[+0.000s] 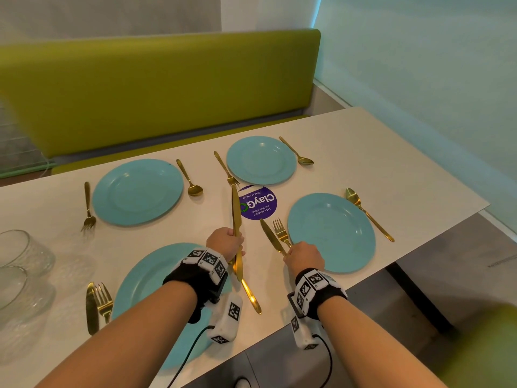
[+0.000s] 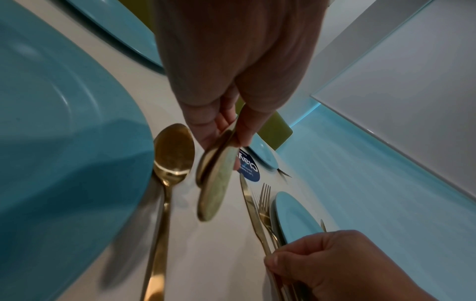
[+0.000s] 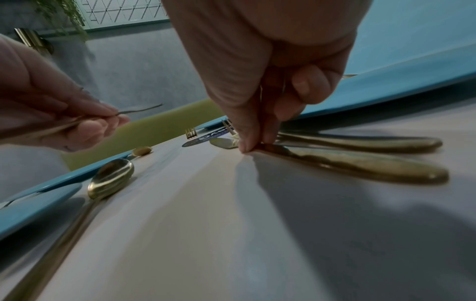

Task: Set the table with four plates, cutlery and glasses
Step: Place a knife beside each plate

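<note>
Knives, slim gold metal, look stiff, light, slippery to me | left hand fingers pinch them mid-handle | right hand fingers pinch desk-laid gold knife handle

On the white rectangular tabletop four round turquoise plates lie two along the far edge, two along the near edge. Far-left plate: gold fork to its left, gold spoon to its right. Far-right plate: fork left, spoon right. Near-right plate: gold knife and fork just beside its left rim, spoon right. Near-left plate: knife and fork left. Round purple sticker at mid-table, between the plates. Clear glasses stand near the left edge.
</note>
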Tool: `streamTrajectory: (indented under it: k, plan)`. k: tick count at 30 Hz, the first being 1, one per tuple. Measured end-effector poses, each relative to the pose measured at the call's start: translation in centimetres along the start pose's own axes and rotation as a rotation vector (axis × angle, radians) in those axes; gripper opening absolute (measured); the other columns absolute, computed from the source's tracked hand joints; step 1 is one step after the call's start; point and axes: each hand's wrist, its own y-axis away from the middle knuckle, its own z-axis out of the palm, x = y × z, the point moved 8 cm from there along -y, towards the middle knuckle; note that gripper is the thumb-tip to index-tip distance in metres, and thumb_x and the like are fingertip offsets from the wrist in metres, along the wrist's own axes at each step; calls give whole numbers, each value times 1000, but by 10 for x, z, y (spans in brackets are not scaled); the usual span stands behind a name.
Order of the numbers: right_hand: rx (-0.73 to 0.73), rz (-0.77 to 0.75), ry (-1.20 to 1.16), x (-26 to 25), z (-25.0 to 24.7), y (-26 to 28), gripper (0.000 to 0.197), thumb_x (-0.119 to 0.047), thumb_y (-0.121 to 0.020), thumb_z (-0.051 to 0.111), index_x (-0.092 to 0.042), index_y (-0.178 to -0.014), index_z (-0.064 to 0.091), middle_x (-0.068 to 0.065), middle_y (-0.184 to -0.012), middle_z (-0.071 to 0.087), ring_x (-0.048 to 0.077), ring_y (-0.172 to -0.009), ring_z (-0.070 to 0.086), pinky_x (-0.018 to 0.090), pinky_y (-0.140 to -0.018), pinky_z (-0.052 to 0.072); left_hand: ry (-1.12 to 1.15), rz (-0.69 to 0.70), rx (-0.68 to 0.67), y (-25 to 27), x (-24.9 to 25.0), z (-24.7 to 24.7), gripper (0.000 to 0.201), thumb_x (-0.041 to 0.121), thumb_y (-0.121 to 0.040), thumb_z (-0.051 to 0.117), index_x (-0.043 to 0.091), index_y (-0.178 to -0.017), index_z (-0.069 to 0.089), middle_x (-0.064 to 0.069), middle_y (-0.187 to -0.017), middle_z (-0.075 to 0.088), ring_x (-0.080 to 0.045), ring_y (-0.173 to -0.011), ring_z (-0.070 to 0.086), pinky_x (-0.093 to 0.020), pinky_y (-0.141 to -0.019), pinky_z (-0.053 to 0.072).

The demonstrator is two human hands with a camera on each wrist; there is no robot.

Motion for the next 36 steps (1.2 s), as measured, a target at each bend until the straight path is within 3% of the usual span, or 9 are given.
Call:
streamTrajectory:
  k: [6,12,15,19,21,25,29,33,36]
  plan:
    - [16,-59,-49,-11,-12,7,24,-28,-91,55,-10,-95,70,4,-84,64,19,-77,60,29,-74,52,12,8,24,2,0,-6,10,15,-93,54,8,-100,57,-7,-83,61,-23,-77,64,-34,-80,54]
    - [23,-298,-169,-61,-34,24,27,-29,-92,54,-17,-110,69,5,-109,69,22,-100,63,33,-88,53,-13,44,61,2,5,-22,8,15,-91,57,9,-93,60,-6,-74,61,-20,-64,60,-31,-70,55]
    - [39,-408,-174,-89,-41,35,32,-29,-93,54,-20,-122,63,3,-119,65,21,-110,59,33,-93,47,-65,44,75,-1,3,-33,12,16,-90,58,7,-94,64,-6,-81,63,-23,-81,61,-36,-87,52]
    - [25,-554,-111,-124,-40,50,32,-27,-94,52,-22,-124,60,2,-120,61,21,-111,58,31,-92,46,-116,13,50,-5,-2,-47,38,16,-84,65,5,-118,55,-17,-113,65,-33,-109,62,-42,-100,48]
    - [-7,-646,-70,-140,-36,59,32,-23,-94,53,-23,-124,60,0,-124,58,21,-113,57,32,-93,45,-152,34,-14,-6,-1,-51,37,12,-81,66,6,-116,54,-19,-99,68,-33,-94,66,-41,-96,51]
    - [-106,-835,111,-170,-24,78,31,-16,-93,51,-19,-120,64,2,-126,57,24,-111,57,37,-92,49,-245,80,-123,-11,5,-64,43,4,-79,66,4,-119,50,-9,-66,59,-23,-61,55,-32,-71,50]
    - [-117,-876,159,-192,-20,79,28,-18,-92,51,-21,-114,69,2,-115,63,22,-104,59,31,-83,47,-290,90,-184,-16,8,-82,46,5,-79,69,5,-120,48,-8,-67,60,-16,-55,55,-24,-57,47]
    - [-126,-841,173,-214,-19,73,25,-23,-91,54,-21,-110,71,3,-111,66,24,-104,59,32,-82,47,-220,87,-209,-26,4,-99,42,3,-79,70,5,-115,50,-9,-71,61,-17,-60,58,-23,-57,50]
    - [-95,-802,140,-227,-20,67,22,-27,-88,60,-22,-104,73,3,-106,67,23,-101,60,29,-75,43,-98,53,-230,-36,2,-113,18,9,-86,64,6,-99,53,-8,-76,62,-16,-64,61,-22,-53,52]
